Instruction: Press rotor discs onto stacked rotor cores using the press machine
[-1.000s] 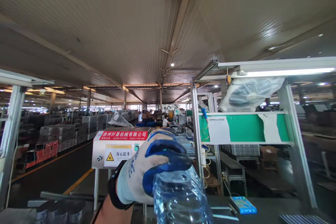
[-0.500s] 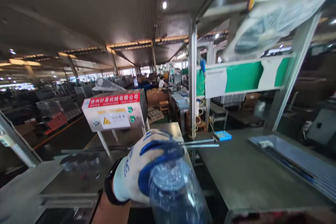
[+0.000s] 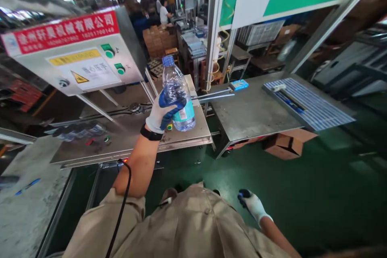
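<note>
A clear plastic water bottle [image 3: 173,77] with a turquoise label stands slightly tilted in my left hand [image 3: 165,109], its bluish neck end up. The gloved fingers wrap round its middle, above the metal workbench [image 3: 193,131]. Whether a cap sits on it, I cannot tell. My right hand [image 3: 253,203], also in a white and blue glove, hangs low over the green floor beside my body. Its fingers are curled, and a small bright blue bit shows at the fingertips, too small to name.
A control box [image 3: 75,54] with green buttons stands on the left of the bench. Several clear round parts [image 3: 80,130] lie below it. On the right table [image 3: 250,109] are a small blue box [image 3: 238,84] and a striped panel [image 3: 314,105]. An open carton [image 3: 284,145] is underneath.
The view has tipped downward. My left hand has brought the bottle from close to the camera, base outward, to farther away with its neck up. My right hand has come into view.
</note>
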